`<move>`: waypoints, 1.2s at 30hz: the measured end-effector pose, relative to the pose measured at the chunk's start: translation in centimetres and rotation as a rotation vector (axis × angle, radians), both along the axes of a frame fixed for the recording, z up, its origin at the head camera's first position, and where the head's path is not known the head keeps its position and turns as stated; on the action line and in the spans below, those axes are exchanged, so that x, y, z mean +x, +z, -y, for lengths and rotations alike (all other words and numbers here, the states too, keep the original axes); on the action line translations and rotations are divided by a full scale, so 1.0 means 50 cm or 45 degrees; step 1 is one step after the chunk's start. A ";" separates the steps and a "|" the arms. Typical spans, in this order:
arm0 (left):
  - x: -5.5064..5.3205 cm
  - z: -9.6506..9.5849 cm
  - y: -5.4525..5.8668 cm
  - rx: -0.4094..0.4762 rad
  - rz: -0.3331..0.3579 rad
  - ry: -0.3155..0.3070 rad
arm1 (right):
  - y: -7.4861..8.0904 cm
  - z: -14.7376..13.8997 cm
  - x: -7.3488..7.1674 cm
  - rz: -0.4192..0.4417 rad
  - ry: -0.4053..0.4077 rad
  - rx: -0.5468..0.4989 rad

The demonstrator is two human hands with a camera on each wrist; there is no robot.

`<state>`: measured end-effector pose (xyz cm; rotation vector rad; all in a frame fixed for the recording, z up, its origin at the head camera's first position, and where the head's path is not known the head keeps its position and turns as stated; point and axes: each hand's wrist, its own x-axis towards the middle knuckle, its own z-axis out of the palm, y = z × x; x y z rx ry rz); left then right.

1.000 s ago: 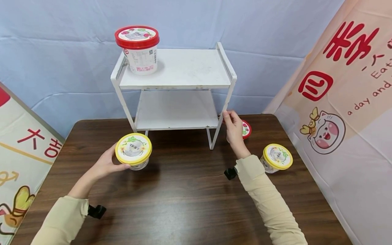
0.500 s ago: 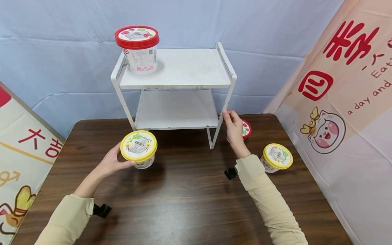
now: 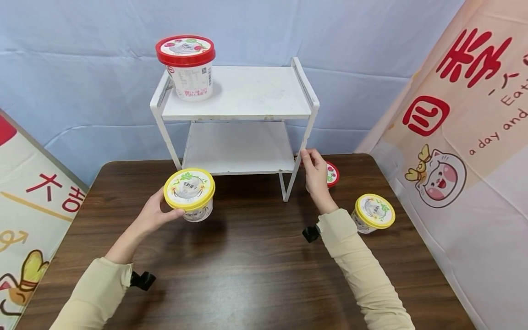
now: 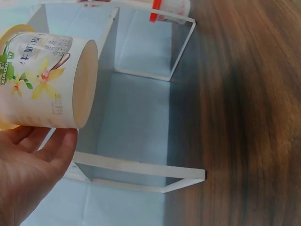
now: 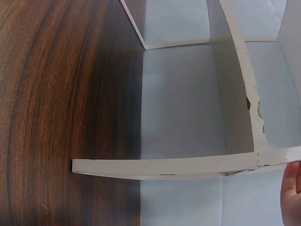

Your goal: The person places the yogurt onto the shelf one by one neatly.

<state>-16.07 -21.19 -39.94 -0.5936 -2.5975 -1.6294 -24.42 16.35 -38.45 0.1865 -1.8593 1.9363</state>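
Observation:
My left hand (image 3: 156, 214) grips a paper ice cream tub with a yellow lid (image 3: 189, 189), upright and raised over the table in front of the shelf's left leg. In the left wrist view the tub's flower-printed side (image 4: 44, 80) and base show, with fingers curled under it. With fingertips on the right front post, my right hand (image 3: 315, 176) holds the white two-tier shelf (image 3: 239, 146). Fingers (image 5: 291, 188) at that post show at the edge of the right wrist view. A red-lidded tub (image 3: 187, 68) stands on the top tier's left end.
On the table's right side stands another yellow-lidded tub (image 3: 373, 211), beside the right forearm. Partly hidden behind the right hand is a red lid (image 3: 332, 174). The dark wooden table (image 3: 247, 275) meets a pale blue cloth backdrop (image 3: 354, 55) and printed side cloths.
My left hand has carried the yellow-lidded tub a little to the right and toward the shelf, slightly raised. The right hand stays at the shelf's post.

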 end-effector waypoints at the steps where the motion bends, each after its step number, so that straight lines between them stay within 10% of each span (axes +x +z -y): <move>1: 0.000 -0.003 0.002 0.016 -0.002 0.000 | 0.000 0.000 0.000 0.001 0.000 0.004; 20: -0.010 -0.037 0.033 0.232 -0.014 -0.022 | 0.041 0.011 0.031 0.056 0.031 0.051; 36: -0.022 -0.064 0.062 0.331 0.010 0.014 | 0.001 0.000 0.000 -0.001 -0.002 -0.006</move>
